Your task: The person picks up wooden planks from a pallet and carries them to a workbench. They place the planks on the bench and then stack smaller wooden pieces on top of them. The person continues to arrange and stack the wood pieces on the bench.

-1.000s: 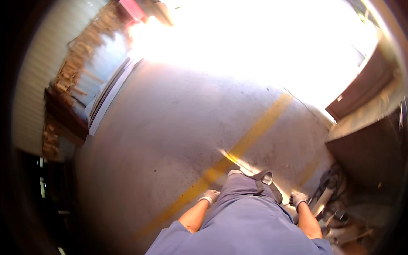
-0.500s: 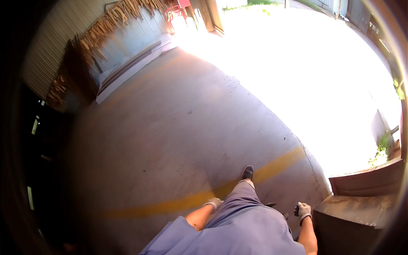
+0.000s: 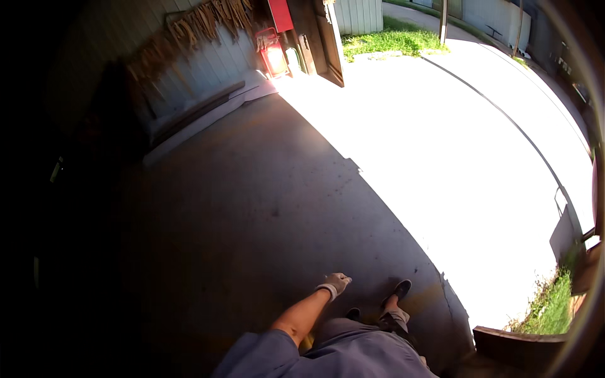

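Note:
My left hand [image 3: 338, 283] wears a pale work glove with a greyish tip at the fingers. It hangs in front of my body over the concrete floor [image 3: 277, 208], touching nothing. Its fingers are curled together, and no object shows in them. My right hand is out of view. Below, my two dark shoes [image 3: 402, 288] are on the floor, one ahead of the other, beside a faint yellow line.
Bright sunlit ground [image 3: 454, 164] lies to the right beyond a shadow edge. A brown metal piece [image 3: 517, 343] stands at lower right, near grass [image 3: 548, 309]. Far left, long flat stock [image 3: 195, 113] lies along a wall below hanging strips [image 3: 211, 22]. A red frame [image 3: 270, 50] stands beyond.
My left hand has swung forward and right, away from my thigh. My right hand has left the view. I have stepped forward; the floor line and brown metal piece now sit lower.

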`<state>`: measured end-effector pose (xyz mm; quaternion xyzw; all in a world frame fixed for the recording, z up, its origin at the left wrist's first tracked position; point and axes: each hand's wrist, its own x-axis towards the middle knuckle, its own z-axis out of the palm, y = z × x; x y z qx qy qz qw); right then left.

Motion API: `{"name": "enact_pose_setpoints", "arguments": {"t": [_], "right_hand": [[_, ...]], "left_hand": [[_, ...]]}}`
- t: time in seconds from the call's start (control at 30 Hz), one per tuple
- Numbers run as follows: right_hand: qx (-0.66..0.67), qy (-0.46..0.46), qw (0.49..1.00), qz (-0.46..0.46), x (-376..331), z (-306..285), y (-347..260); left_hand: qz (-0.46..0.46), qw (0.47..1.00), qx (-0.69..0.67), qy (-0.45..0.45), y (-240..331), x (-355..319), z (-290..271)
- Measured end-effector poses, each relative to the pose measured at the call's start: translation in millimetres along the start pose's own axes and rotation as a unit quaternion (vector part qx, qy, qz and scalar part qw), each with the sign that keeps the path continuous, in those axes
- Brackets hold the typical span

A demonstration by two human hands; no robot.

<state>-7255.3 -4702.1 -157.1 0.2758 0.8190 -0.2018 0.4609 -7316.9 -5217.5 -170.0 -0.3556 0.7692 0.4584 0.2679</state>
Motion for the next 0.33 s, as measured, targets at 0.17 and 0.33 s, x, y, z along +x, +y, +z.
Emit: {"name": "enact_pose_setpoints", "arguments": {"t": [0.17,0.33], "right_hand": [[-0.026,-0.029,0.999,0.011,78,-76,-89],[-0.083,-0.024,0.988,-0.13,185,-181,-182]], "left_hand": [[-0.021,0.996,0.084,-0.005,14,33,4],[-0.028,0.972,0.224,0.069,5,40,46]]}}
